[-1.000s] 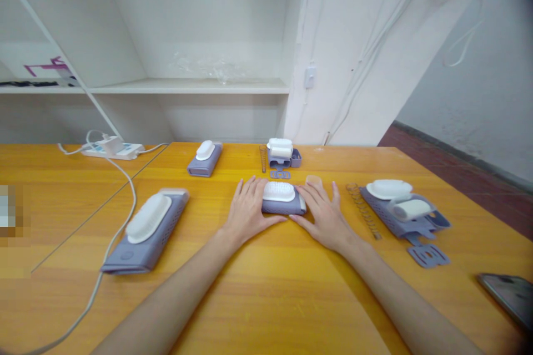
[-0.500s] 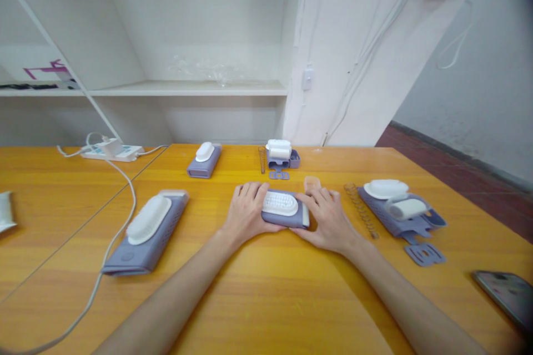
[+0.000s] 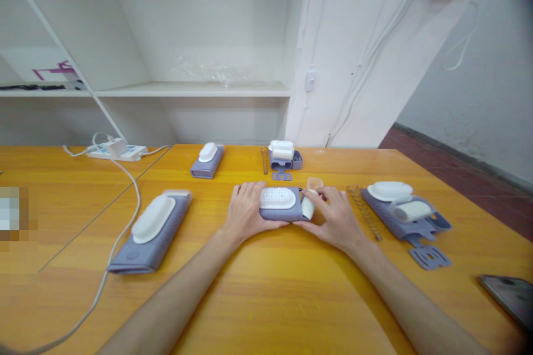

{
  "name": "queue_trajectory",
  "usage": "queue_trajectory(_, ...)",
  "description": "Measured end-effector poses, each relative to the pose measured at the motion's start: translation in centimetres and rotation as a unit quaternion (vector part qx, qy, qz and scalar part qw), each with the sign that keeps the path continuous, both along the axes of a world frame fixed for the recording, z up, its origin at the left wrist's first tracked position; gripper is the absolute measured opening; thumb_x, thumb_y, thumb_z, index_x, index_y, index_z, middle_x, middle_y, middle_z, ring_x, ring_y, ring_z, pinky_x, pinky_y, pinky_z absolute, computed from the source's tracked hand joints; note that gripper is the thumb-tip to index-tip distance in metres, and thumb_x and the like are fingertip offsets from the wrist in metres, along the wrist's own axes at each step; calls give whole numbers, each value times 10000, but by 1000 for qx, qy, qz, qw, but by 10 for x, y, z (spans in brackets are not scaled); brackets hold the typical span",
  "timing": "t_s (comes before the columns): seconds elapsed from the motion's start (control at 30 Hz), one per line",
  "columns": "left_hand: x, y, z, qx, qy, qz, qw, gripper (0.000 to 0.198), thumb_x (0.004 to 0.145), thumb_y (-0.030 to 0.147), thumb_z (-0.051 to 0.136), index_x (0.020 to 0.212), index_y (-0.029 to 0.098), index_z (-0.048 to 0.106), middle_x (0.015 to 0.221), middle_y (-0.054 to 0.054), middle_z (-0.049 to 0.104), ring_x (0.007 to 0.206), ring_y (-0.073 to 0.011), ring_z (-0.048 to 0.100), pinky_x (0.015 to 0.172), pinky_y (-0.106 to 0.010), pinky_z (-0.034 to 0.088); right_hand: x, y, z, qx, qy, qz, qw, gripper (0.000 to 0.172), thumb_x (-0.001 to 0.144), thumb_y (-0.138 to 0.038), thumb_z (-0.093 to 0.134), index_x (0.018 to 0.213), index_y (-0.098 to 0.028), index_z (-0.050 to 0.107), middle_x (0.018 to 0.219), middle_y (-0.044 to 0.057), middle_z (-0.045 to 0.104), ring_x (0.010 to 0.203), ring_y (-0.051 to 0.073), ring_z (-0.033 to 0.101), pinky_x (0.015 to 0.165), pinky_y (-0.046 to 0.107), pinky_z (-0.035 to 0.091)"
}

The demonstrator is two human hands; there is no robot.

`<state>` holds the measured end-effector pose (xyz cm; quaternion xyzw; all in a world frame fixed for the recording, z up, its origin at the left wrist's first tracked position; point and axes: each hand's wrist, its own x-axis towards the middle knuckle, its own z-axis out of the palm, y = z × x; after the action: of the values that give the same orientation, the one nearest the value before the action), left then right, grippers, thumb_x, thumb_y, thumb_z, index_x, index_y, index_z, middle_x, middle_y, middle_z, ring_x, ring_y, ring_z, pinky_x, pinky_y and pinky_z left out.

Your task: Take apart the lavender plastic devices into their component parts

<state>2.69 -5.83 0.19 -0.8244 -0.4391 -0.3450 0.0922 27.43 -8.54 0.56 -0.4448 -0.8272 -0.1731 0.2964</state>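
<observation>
A purple-grey case [image 3: 280,214] with a white bristle brush [image 3: 277,198] on top, bristles up, lies in the middle of the table. My left hand [image 3: 246,206] is closed around the case's left end. At its right end a white roller [image 3: 308,205] sticks out at a slant. My right hand [image 3: 333,212] grips that roller with its fingertips, the thumb low by the case's corner. Just behind my right fingers lies a small translucent peach cap [image 3: 315,183]. A coil spring [image 3: 365,213] rests to the right of my right hand.
A similar case [image 3: 160,238] with a brush lies left, another [image 3: 207,162] farther back. Disassembled sets [image 3: 400,208] [image 3: 285,155] lie right and at the back. A white cable [image 3: 135,199] runs from a power strip [image 3: 119,150]; a phone [image 3: 510,297] lies front right.
The white roller now juts out farther from the case's right end and is slanted. My right hand has shifted slightly right with it. The view has turned a little left.
</observation>
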Motion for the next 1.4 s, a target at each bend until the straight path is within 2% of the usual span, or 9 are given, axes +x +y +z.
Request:
queue_trajectory(0.2, 1, 1, 0, -3, -37, 34, 999, 891, 564, 760, 622, 1187, 157, 418, 1070, -129, 590, 977, -302, 546, 848, -426, 394, 6, 3, -5, 28, 75, 7, 997, 524, 798, -448, 650, 1227, -187, 499, 1077, 117, 569, 979, 248, 534, 805, 377, 397)
queue_trajectory(0.37, 1, 2, 0, -10, -50, 36, 998, 898, 552, 774, 619, 1194, 181, 417, 1079, -122, 592, 984, -301, 554, 840, -417, 398, 7, 4, -7, 38, 100, -5, 994, 505, 774, -444, 674, 1186, -192, 525, 1025, 97, 580, 931, 240, 549, 785, 372, 403)
queue_trajectory(0.63, 1, 3, -1, -8, -53, 47, 997, 880, 572, 770, 610, 1197, 183, 411, 1089, -119, 584, 985, -302, 546, 841, -419, 390, 13, 9, -10, 60, 246, -118, 960, 484, 824, -400, 595, 1247, -194, 483, 1081, 109, 581, 947, 246, 554, 850, 407, 409)
queue_trajectory(0.87, 1, 2, 1, -6, -46, 41, 998, 866, 586, 759, 611, 1193, 171, 421, 1085, -122, 587, 974, -299, 540, 831, -421, 391, 12, 15, -16, 21, 225, -129, 966, 604, 802, -324, 569, 1360, -196, 376, 1251, 136, 544, 1007, 263, 573, 907, 437, 422)
queue_trajectory(1.0, 1, 2, 1, -6, -38, 40, 998, 869, 590, 760, 606, 1191, 159, 426, 1094, -129, 585, 981, -303, 531, 833, -427, 391, 14, 19, -22, -21, 203, -126, 971, 649, 793, -276, 545, 1401, -206, 326, 1348, 119, 491, 1128, 269, 537, 932, 434, 417)
queue_trajectory(1.27, 2, 2, 0, -7, -36, 42, 998, 874, 590, 759, 607, 1193, 152, 428, 1097, -132, 586, 979, -304, 531, 831, -429, 391, 20, 21, -27, -57, 133, -119, 982, 411, 839, -223, 462, 1246, -238, 518, 1272, 76, 575, 1128, 250, 535, 893, 451, 391)
queue_trajectory(1.4, 2, 2, 0, -9, -38, 42, 998, 877, 587, 757, 612, 1203, 162, 424, 1103, -130, 587, 985, -309, 532, 837, -435, 389, 16, 20, -27, -86, 114, -115, 983, 334, 863, -288, 476, 1183, -242, 562, 1273, 77, 575, 1154, 267, 510, 938, 513, 346)
